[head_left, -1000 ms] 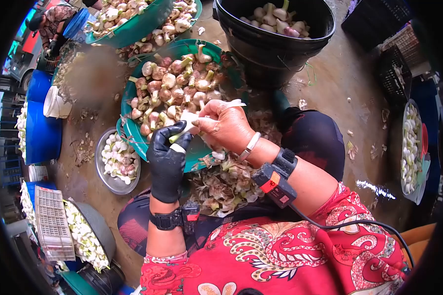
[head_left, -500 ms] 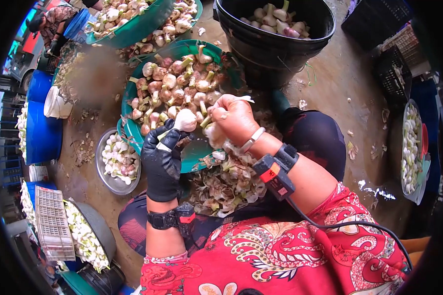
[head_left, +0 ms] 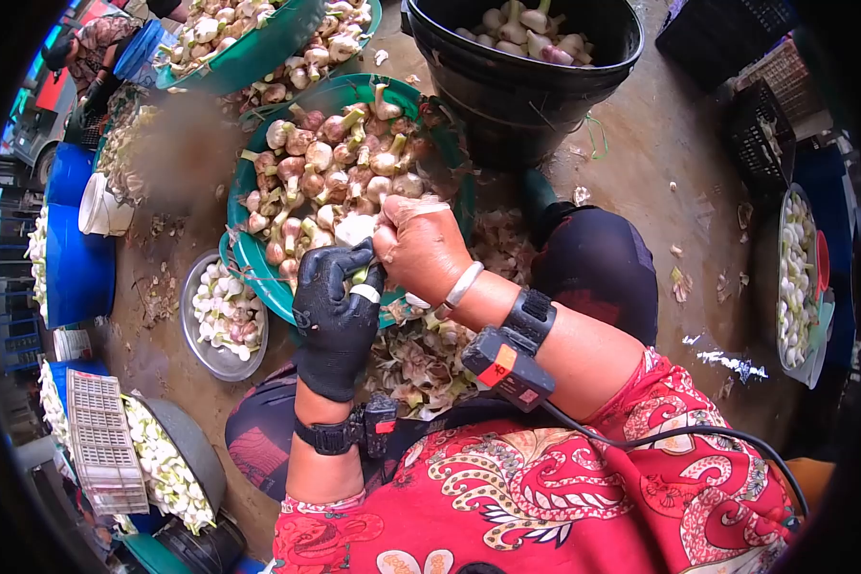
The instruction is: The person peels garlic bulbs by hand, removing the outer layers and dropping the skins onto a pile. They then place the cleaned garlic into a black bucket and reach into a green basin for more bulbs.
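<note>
My left hand (head_left: 338,311), in a black glove, is closed around a garlic bulb; the green stem shows between its fingers and the white head (head_left: 356,230) is partly hidden. My bare right hand (head_left: 421,244) touches that same bulb, its fingers pinched together at its side; what they grip is too small to tell. Both hands are over the near edge of a green basin (head_left: 244,251) of unpeeled garlic bulbs (head_left: 335,172). Loose garlic skins (head_left: 426,359) lie in a heap below my hands.
A black bucket (head_left: 517,105) with garlic stands beyond my knee. A metal bowl (head_left: 194,330) of peeled bulbs is at left. Blue tubs (head_left: 81,268), a white bucket (head_left: 105,209) and a crate (head_left: 105,430) line the left side. Another person (head_left: 96,48) is at the upper left.
My right hand has moved left and down against my left hand and the bulb. My left hand's fingers have curled further round it, covering more of it.
</note>
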Available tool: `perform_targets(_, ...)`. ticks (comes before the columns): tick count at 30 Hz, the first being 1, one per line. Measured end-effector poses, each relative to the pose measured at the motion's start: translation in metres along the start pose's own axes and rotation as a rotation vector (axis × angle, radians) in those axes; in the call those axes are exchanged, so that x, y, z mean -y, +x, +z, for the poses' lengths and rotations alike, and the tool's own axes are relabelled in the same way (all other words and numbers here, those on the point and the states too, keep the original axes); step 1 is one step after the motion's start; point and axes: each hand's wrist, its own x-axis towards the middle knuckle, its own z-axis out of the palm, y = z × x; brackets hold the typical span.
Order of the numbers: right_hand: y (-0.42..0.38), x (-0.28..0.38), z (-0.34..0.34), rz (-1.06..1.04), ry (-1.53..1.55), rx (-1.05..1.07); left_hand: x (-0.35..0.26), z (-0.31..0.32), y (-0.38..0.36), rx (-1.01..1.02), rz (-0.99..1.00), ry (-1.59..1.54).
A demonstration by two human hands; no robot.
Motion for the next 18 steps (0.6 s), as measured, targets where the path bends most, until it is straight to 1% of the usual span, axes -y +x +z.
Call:
perform_targets(2,0.003,-0.002,-0.002,0.031,0.029,-0.009,0.006,0.002,-0.003,-0.051,-0.101,-0.194)
perform_targets(3,0.004,-0.002,-0.002,0.058,0.061,-0.014,0.005,0.002,-0.003,-0.052,-0.1,-0.191)
perform_targets(5,0.004,0.0,-0.002,0.171,0.075,-0.049,0.005,-0.001,-0.003,-0.242,-0.579,-0.867)
perform_targets(7,0.01,-0.012,-0.001,0.234,0.208,0.001,0.012,-0.004,-0.004,-0.247,-0.58,-0.856)
perform_targets(8,0.012,-0.023,0.004,0.21,0.408,0.038,0.012,-0.006,-0.004,-0.241,-0.584,-0.848)
perform_targets(9,0.012,-0.016,-0.002,0.209,0.407,0.04,0.012,-0.006,-0.003,-0.232,-0.59,-0.841)
perform_targets(11,0.012,0.011,-0.021,0.189,0.478,0.292,0.01,-0.011,-0.002,-0.205,-0.6,-0.873)
perform_targets(12,0.013,0.013,-0.025,0.091,0.35,0.354,0.01,-0.013,-0.003,-0.179,-0.608,-0.903)
perform_targets(13,0.013,0.01,-0.025,0.092,0.35,0.357,0.012,-0.015,-0.003,-0.182,-0.61,-0.903)
perform_targets(15,0.015,0.004,-0.023,-0.236,0.116,0.292,0.014,-0.017,-0.003,-0.107,-0.551,-0.812)
perform_targets(16,0.018,0.007,-0.025,-0.173,0.242,0.397,0.015,-0.017,-0.004,-0.112,-0.553,-0.812)
perform_targets(17,0.018,0.005,-0.023,-0.175,0.244,0.402,0.017,-0.015,-0.005,-0.137,-0.568,-0.906)
perform_targets(18,0.017,0.004,-0.02,-0.202,0.223,0.348,0.019,-0.014,-0.006,-0.166,-0.583,-0.997)
